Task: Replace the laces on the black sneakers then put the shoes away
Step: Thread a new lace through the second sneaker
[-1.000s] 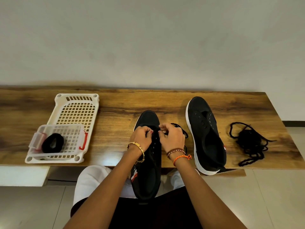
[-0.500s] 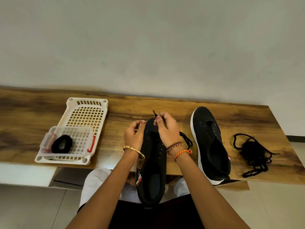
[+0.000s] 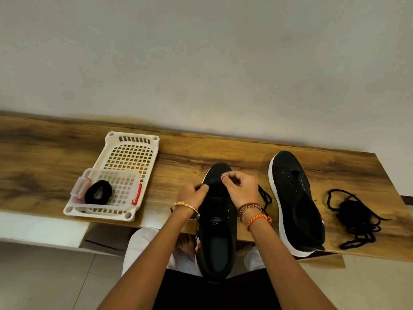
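**Two sneakers unlaced or barely started; lacing under way**

Head view: left hand (image 3: pixel 194 198) and right hand (image 3: pixel 240 189) both pinch a lace (image 3: pixel 264 195) at the toe eyelets of the near sneaker (image 3: pixel 218 231), which overhangs the bench (image 3: pixel 178 166) edge; second sneaker (image 3: pixel 297 202) lies beside it, eyelets bare; a loose lace pile (image 3: pixel 355 215) sits right; a coiled lace (image 3: pixel 98 193) waits in the basket (image 3: pixel 131 139); judged early, with stowing not begun.
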